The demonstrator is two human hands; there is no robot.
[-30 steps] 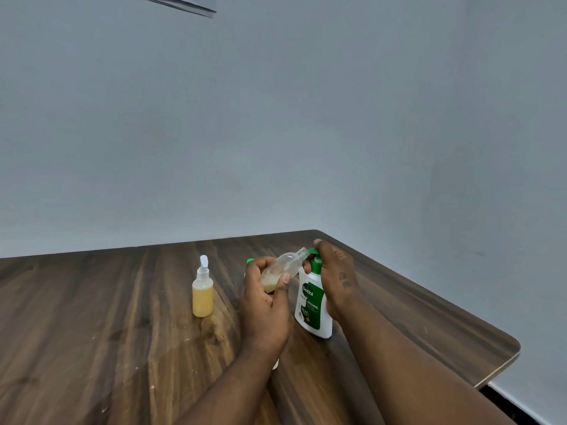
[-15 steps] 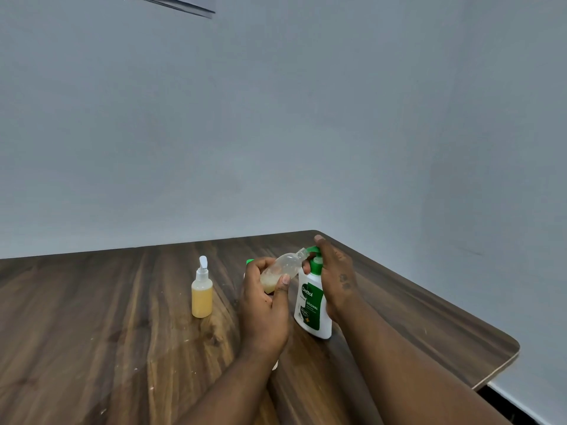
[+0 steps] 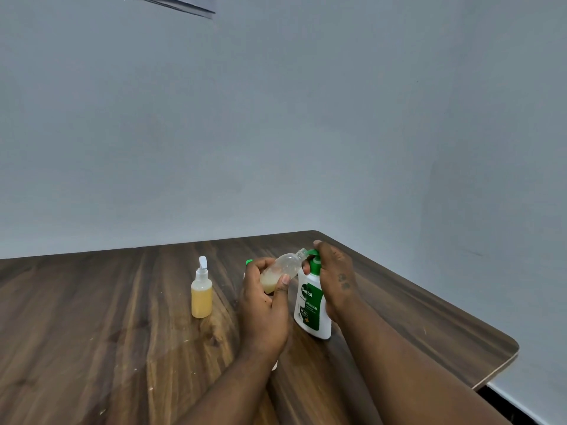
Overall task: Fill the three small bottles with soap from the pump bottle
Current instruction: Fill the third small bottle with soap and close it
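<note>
My left hand (image 3: pixel 264 305) grips a small clear bottle (image 3: pixel 283 269), tilted with its open neck at the green nozzle of the pump bottle (image 3: pixel 313 305). A little pale soap lies in the tilted bottle's lower end. My right hand (image 3: pixel 334 277) is wrapped round the white and green pump bottle's neck, with fingers over its pump head. A second small bottle (image 3: pixel 201 294), full of yellow soap and capped with a white pump top, stands upright to the left. Behind my left hand a green cap (image 3: pixel 249 262) peeks out; what it belongs to is hidden.
The dark wooden table (image 3: pixel 92 332) ends in a rounded corner at the right (image 3: pixel 509 351), with a grey wall close behind and beside it. A small white thing (image 3: pixel 274 365) shows under my left wrist.
The pump head and my right hand's fingers have risen slightly. The clear bottle stays at the nozzle, and the capped bottle has not moved.
</note>
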